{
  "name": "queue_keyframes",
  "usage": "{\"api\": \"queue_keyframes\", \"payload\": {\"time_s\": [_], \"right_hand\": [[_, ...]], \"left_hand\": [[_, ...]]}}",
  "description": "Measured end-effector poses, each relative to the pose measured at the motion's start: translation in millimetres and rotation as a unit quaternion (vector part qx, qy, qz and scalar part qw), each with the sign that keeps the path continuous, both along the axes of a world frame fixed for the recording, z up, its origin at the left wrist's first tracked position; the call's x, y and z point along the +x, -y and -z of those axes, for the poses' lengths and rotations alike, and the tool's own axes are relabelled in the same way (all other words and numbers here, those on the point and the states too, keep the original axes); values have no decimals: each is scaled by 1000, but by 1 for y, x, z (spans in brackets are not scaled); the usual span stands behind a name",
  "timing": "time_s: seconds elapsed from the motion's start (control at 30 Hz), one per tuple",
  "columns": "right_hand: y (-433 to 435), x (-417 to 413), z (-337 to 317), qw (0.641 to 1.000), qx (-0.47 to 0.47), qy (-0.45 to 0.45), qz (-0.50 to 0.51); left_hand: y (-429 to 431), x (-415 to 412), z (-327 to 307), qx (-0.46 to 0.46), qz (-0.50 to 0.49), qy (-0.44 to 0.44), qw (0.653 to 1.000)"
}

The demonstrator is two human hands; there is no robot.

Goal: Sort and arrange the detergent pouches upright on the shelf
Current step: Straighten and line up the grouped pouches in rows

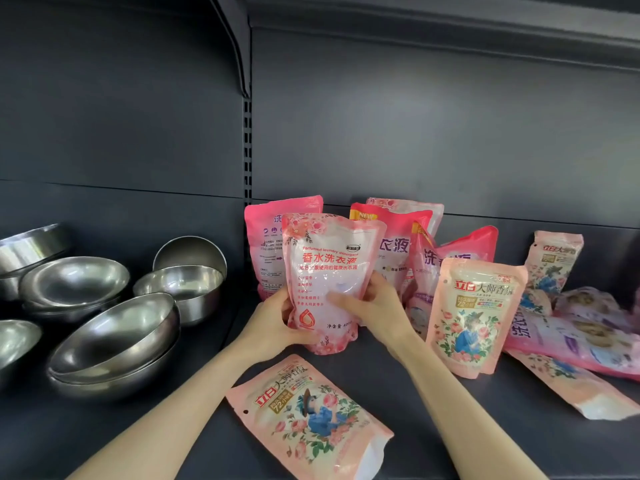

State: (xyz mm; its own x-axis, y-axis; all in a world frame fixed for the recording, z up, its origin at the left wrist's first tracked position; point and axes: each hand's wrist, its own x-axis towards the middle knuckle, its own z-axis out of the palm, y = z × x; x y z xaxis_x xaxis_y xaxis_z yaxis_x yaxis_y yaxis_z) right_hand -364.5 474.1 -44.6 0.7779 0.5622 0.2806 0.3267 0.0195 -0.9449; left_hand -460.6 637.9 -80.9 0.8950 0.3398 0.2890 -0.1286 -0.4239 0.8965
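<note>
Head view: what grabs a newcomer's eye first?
The pink pouch held upright at centre, left hand and right hand on its sides. Behind and to its right, more pouches stand, others lie flat, and one lies at the front. Steel bowls fill the left.

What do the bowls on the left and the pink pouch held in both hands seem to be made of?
The bowls look like stainless steel with a shiny finish: silver-grey, with mirror-like reflections on their curved sides. The pink pouch, held by the left hand and right hand, looks like soft glossy plastic film, partly see-through: it creases and shines, and its middle shows pale contents.
</note>
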Motion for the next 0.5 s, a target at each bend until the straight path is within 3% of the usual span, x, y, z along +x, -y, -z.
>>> {"api": "queue_keyframes", "payload": {"time_s": [0.23, 0.5], "right_hand": [[-1, 7, 13, 999, -11, 37, -20], [-3, 6, 17, 999, 7, 47, -17]], "left_hand": [[-3, -7, -2, -21, 25, -40, 999], [-2, -5, 2, 9, -19, -17, 1000]]}}
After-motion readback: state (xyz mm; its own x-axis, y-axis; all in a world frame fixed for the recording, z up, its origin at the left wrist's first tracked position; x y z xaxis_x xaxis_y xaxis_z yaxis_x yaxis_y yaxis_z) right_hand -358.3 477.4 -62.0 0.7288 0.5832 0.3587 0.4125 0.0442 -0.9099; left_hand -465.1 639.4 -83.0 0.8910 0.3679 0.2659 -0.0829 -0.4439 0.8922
